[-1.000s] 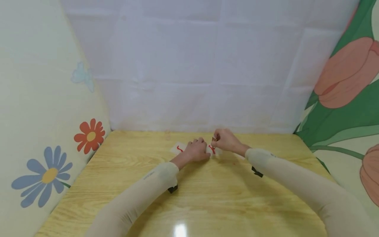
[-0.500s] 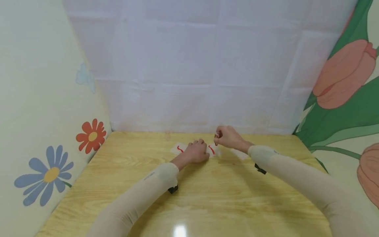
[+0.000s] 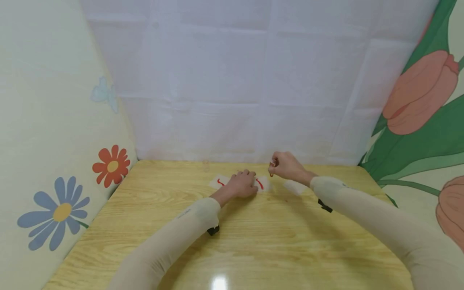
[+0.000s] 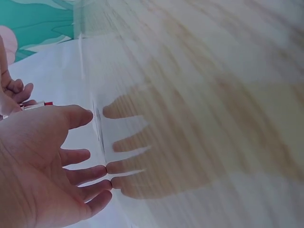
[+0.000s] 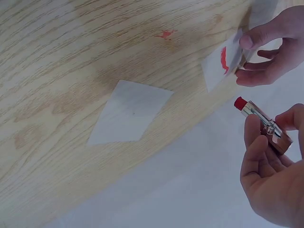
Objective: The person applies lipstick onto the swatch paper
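Note:
My right hand (image 3: pixel 286 166) pinches an uncapped lipstick (image 5: pixel 266 124) with a red tip and a shiny metal and brown case. It hovers above the table, between two small paper pieces. My left hand (image 3: pixel 242 184) spreads its fingers, fingertips at the near edge of a white paper (image 3: pixel 266 184) with a curved red stroke. On that hand's other side lies another paper (image 3: pixel 216 178) with a red stroke, partly covered by the hand. A third, unmarked paper (image 5: pixel 128 114) lies to the right, below my right hand in the head view.
The wood-grain table (image 3: pixel 232 245) ends at a white hanging cloth (image 3: pixel 235 80) at the back. A small red smear (image 5: pixel 166 34) marks the tabletop in the right wrist view. Flower-painted walls stand on both sides, and a black wrist device (image 3: pixel 325 206) sits under the right sleeve.
My right hand has lifted the lipstick off the marked paper and moved right, uncovering the red stroke and the unmarked paper. My left hand has stayed in place.

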`<state>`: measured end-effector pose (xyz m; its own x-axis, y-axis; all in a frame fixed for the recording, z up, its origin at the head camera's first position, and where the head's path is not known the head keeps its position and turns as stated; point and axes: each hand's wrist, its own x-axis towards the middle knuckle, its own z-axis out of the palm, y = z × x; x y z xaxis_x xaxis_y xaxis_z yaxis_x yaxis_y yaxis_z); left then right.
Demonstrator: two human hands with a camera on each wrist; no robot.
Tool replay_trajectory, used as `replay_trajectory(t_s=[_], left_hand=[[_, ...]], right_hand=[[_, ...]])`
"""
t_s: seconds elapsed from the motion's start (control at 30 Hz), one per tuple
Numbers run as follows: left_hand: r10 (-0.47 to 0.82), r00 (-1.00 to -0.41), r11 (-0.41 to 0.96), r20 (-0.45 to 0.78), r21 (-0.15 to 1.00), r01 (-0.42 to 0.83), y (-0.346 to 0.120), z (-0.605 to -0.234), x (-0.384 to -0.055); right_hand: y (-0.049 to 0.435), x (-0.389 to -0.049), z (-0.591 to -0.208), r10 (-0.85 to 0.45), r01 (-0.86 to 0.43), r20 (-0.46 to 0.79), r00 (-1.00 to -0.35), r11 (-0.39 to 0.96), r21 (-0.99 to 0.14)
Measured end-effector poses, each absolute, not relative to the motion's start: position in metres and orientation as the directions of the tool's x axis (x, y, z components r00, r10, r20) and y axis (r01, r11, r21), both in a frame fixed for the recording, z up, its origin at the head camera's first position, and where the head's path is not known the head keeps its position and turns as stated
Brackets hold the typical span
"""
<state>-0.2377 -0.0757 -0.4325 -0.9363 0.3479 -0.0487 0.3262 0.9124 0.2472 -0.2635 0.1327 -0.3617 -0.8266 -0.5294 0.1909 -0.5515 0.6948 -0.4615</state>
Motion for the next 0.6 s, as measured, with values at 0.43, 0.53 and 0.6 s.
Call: replay_trajectory(t_s=[0.43,0.53,0.6], left_hand=[[0.359,-0.933,0.878,0.036,0.325,0.351,-0.058,-0.433,-0.243],[0.378,-0.922,0.866,0.088,0.319,0.386,-0.056,-0.431,-0.245],[0.392,-0.912,0.858,0.12,0.309,0.409,-0.054,-0.429,-0.247]], right_hand=[[0.153,-0.261,-0.371,-0.517,-0.523,0.166,-0.84,0.69,-0.501],[0.157,-0.262,-0.374,-0.521,-0.532,0.176,-0.835,0.684,-0.5],[0.159,-0.263,-0.375,-0.518,-0.536,0.189,-0.834,0.68,-0.499]])
